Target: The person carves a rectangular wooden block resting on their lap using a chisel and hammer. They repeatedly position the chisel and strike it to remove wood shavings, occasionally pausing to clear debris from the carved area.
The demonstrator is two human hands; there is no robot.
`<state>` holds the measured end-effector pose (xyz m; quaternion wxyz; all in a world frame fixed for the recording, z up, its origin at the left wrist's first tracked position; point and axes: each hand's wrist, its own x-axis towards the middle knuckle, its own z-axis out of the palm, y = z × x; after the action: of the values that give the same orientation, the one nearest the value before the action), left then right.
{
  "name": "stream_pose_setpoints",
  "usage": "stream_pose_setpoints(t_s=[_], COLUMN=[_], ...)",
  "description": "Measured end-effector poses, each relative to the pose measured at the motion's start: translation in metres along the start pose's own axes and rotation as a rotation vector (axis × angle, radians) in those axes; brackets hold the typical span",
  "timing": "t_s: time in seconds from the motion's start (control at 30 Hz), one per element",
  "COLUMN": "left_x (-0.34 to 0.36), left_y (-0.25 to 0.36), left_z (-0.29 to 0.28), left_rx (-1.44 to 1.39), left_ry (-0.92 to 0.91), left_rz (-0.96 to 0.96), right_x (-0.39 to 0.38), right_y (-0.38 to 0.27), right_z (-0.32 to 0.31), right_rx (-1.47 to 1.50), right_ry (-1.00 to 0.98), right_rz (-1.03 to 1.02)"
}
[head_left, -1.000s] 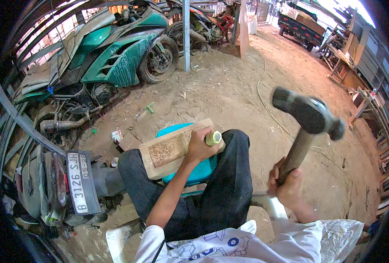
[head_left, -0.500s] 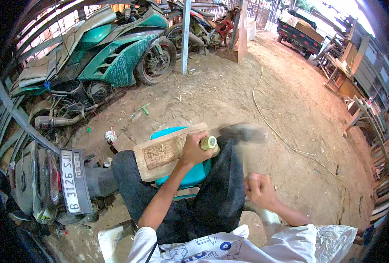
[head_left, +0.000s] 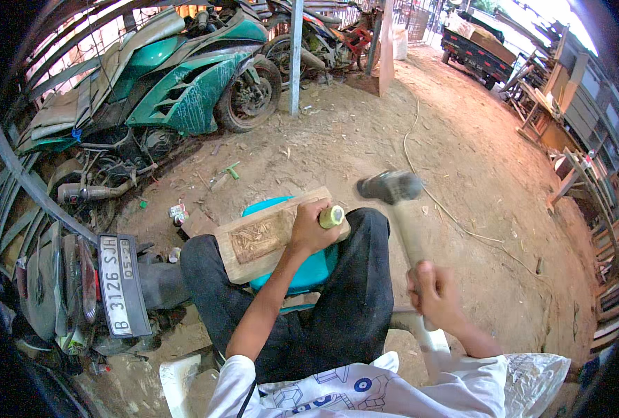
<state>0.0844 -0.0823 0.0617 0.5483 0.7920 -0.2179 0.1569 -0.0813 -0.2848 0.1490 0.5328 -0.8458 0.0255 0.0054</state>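
Observation:
A wooden board (head_left: 253, 233) with a carved panel rests across my lap on a turquoise plastic stool (head_left: 309, 268). My left hand (head_left: 311, 230) grips a chisel with a yellow-green handle (head_left: 332, 217), its tip on the board. My right hand (head_left: 435, 296) holds a hammer by its handle. The dark, motion-blurred hammer head (head_left: 390, 187) hangs just right of and above the chisel's handle. My legs in dark trousers (head_left: 354, 299) straddle the stool.
A green motorcycle (head_left: 184, 90) stands at the back left, and a scooter's rear with a licence plate (head_left: 118, 285) is close at my left. Ground is sandy dirt with a cord (head_left: 449, 209). Wooden furniture frames (head_left: 560, 139) and a small truck (head_left: 480, 52) are at right.
The hammer was raised high a second ago, came down onto the chisel's handle half a second ago, and is now lifted a little again. The left hand stayed on the chisel.

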Motion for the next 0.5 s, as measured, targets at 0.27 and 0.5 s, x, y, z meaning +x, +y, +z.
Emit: stream_pose_setpoints(t_s=[0.27, 0.5], left_x=[0.006, 0.002], left_y=[0.006, -0.001], left_z=[0.013, 0.01], left_rx=[-0.008, 0.022], left_ry=[-0.015, 0.057], left_rz=[0.099, 0.102], right_x=[-0.001, -0.008], right_y=[0.036, 0.011], right_z=[0.011, -0.002], right_rx=[-0.08, 0.429], right_ry=[-0.019, 0.082], right_rz=[-0.133, -0.105])
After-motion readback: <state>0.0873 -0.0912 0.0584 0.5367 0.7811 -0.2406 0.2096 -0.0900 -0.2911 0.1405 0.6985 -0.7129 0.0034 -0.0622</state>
